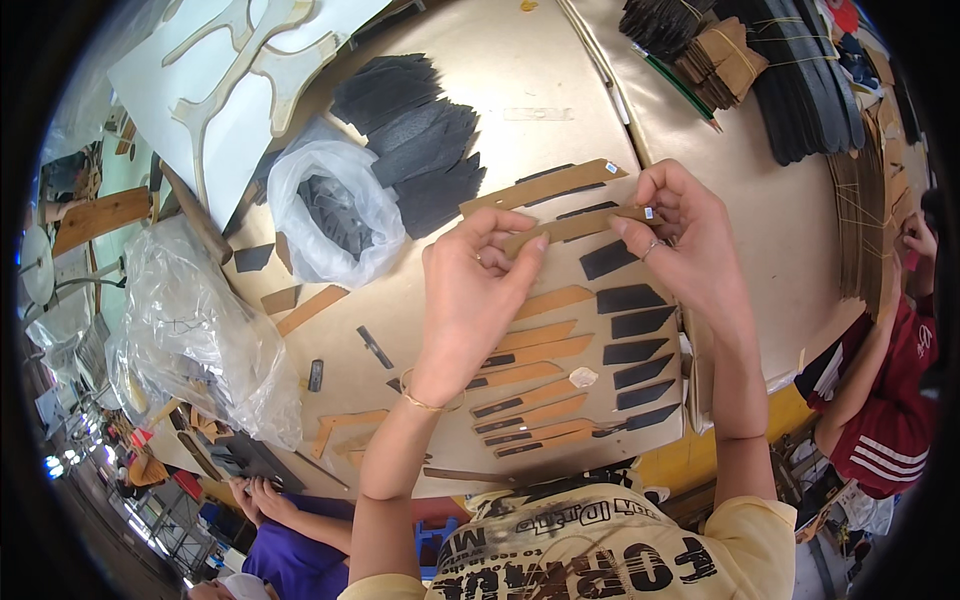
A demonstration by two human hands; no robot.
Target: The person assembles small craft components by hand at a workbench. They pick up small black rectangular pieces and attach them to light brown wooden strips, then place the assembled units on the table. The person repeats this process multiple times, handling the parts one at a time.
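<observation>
My left hand [482,278] and my right hand [690,232] pinch the two ends of a thin brown strip [572,229] with a small white label. It is held over the table, above a dark piece partly hidden beneath it. Just beyond lies a similar, larger brown strip [545,186] with dark edges under it. Below my hands, a column of black angled pieces [640,323] lies beside a column of tan, leather-like strips [540,373], some with dark sections. A small pale round scrap [583,377] rests between the columns.
A white plastic bag [340,215] of dark pieces stands near stacked black pieces [420,135]. Clear plastic [205,335] lies left. At the far right are a green pencil [676,88], black strips [800,85] and brown bundles [857,220]. Co-workers in purple [290,548] and maroon [893,395] sit nearby.
</observation>
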